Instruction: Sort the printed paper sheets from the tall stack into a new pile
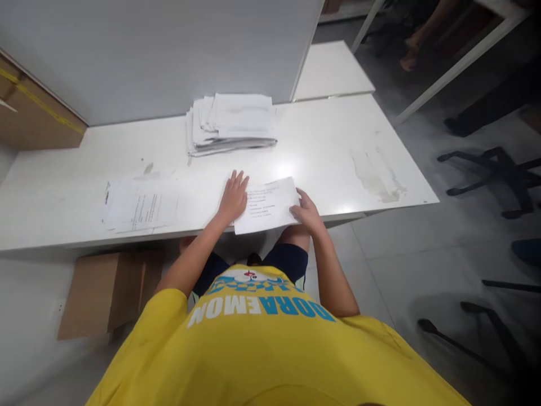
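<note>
Flatly, left hand (233, 197), right hand (306, 212) on rectangular paper (267, 212)

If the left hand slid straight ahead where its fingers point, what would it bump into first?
Probably the messy stack of papers. The left hand lies flat on the printed sheet, fingers pointing across bare white table toward that stack; nothing else seems to lie between.

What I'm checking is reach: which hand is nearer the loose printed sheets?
Left. The left hand lies right of the sheets, on the folded paper; the right hand holds its far edge.
</note>
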`<state>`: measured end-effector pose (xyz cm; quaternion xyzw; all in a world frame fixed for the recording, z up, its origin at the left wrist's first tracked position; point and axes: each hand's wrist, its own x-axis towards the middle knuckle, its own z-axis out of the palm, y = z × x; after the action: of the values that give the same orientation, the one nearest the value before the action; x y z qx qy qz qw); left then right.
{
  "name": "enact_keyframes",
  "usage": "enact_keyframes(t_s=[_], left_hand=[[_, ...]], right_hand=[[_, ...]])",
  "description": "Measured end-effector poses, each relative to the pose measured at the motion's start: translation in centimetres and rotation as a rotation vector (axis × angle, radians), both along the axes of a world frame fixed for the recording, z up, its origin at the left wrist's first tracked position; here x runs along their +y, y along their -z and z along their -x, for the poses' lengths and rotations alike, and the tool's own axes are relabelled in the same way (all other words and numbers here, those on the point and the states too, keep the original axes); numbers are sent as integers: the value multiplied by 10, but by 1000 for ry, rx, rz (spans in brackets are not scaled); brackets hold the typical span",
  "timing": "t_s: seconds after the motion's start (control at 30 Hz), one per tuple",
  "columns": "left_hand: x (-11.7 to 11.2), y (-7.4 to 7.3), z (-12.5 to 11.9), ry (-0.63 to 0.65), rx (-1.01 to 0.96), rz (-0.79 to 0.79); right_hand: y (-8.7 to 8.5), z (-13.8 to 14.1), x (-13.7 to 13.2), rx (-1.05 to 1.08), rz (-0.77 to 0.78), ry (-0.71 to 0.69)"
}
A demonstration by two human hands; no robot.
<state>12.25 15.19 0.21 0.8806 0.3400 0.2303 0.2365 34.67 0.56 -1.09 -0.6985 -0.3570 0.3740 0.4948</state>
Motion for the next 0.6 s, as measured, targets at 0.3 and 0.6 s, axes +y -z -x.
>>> enact_keyframes(t_s=[0.3, 0.6], left_hand=[[-2, -14, 17, -82, 43, 40], [-5, -16, 12, -70, 64, 109]], right_hand=[[-29, -44, -6, -28, -272, 141], [-96, -48, 211, 0, -293, 185]])
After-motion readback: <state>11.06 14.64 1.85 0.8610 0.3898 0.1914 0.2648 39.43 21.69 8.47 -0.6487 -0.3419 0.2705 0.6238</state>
